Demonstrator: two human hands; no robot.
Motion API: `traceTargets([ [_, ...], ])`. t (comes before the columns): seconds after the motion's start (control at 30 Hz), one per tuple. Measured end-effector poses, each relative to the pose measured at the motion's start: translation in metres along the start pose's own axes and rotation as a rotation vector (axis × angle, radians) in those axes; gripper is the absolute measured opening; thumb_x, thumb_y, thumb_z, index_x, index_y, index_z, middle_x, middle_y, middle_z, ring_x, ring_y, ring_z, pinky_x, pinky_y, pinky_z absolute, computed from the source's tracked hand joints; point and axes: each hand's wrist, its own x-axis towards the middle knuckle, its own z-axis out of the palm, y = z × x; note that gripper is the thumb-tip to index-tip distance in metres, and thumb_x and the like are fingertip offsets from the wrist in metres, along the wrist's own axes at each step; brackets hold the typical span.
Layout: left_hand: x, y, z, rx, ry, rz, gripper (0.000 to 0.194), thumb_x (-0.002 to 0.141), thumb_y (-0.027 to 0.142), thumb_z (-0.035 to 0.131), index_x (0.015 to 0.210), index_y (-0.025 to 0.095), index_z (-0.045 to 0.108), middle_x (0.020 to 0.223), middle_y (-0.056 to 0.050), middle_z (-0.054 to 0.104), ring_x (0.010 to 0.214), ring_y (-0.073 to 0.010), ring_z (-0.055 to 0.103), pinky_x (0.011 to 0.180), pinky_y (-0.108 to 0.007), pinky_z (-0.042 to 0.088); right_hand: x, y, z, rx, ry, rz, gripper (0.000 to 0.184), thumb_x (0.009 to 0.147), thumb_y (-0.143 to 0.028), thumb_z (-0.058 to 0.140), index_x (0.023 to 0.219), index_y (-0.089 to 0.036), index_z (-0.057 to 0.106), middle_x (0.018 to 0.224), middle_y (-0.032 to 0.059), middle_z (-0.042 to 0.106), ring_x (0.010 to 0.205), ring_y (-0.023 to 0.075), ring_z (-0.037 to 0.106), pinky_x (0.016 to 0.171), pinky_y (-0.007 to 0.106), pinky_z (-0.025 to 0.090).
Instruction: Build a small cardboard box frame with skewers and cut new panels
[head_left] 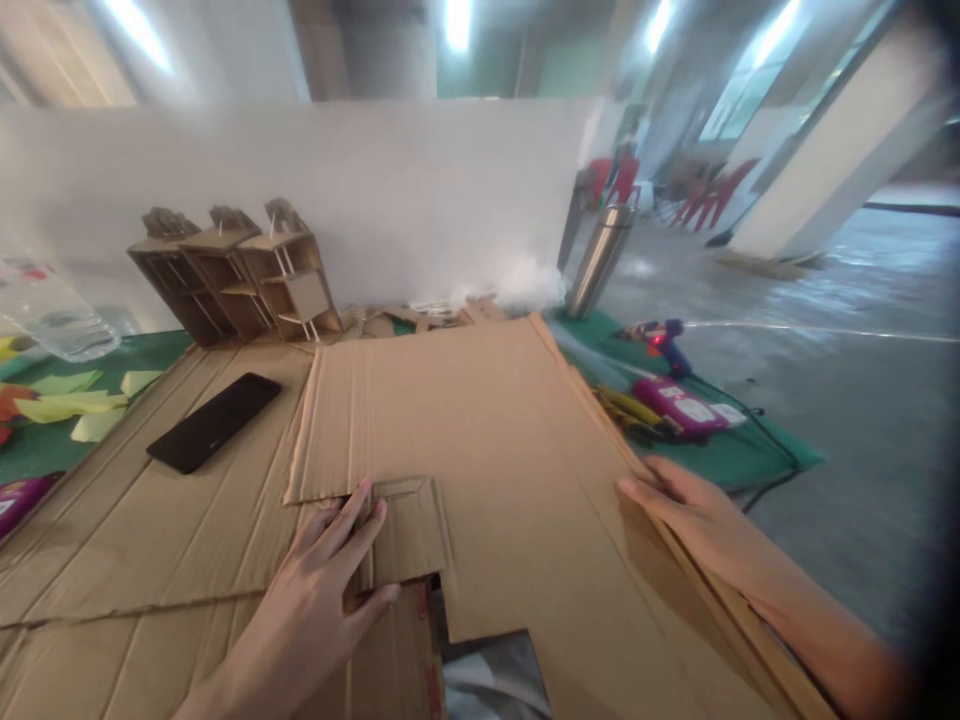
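Note:
A large cardboard sheet (pixel 487 420) with a stepped cut-out at its near side lies across the table. Its right edge is pinched by my right hand (pixel 697 520), thumb on top and fingers along the folded side. My left hand (pixel 319 590) rests with fingers spread by the cut-out, the fingertips touching a small rectangular cardboard piece (pixel 409 535). Under these, another cardboard panel (pixel 187 525) covers the left of the table. A black smartphone (pixel 215 422) lies on that panel, beyond my left hand.
Behind stand three small cardboard shelf models (pixel 240 280). A steel flask (pixel 602 262), a glue gun (pixel 664 342), a purple device (pixel 679 408) and yellow-handled pliers (pixel 630 410) are at the right. Left are a plastic bottle (pixel 64 315) and yellow paper pieces (pixel 71 405).

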Motion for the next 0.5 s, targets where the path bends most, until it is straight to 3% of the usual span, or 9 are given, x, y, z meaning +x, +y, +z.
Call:
traceTargets([
  [0.1,0.001,-0.002,-0.002,-0.002,0.014,0.024,0.058,0.087,0.041,0.062,0.142,0.027,0.049,0.146,-0.006,0.053,0.117,-0.0308,0.063,0.087,-0.041,0.061,-0.003,-0.010,-0.005,0.233,-0.026,0.046,0.046,0.075,-0.060,0.067,0.102,-0.022,0.064,0.103,0.0084,0.074,0.096,0.0306,0.069,0.076,0.035,0.057],
  [0.33,0.009,0.000,-0.019,0.013,0.125,0.040,0.064,0.092,0.045,0.054,0.151,0.029,0.032,0.149,-0.007,0.048,0.118,-0.0312,0.062,0.085,-0.045,0.061,-0.011,-0.015,-0.009,0.697,-0.053,0.158,0.061,0.071,-0.048,0.078,0.125,-0.029,0.055,0.103,0.0051,0.075,0.084,0.0266,0.073,0.063,0.032,0.058],
  [0.5,-0.033,-0.034,-0.045,0.091,0.079,0.033,0.075,0.086,0.047,0.058,0.153,0.031,0.028,0.153,-0.007,0.043,0.122,-0.0371,0.058,0.085,-0.052,0.060,-0.019,-0.025,0.020,0.813,-0.172,0.174,0.064,0.071,-0.048,0.077,0.128,-0.030,0.053,0.104,0.0055,0.074,0.085,0.0277,0.072,0.065,0.035,0.057],
])
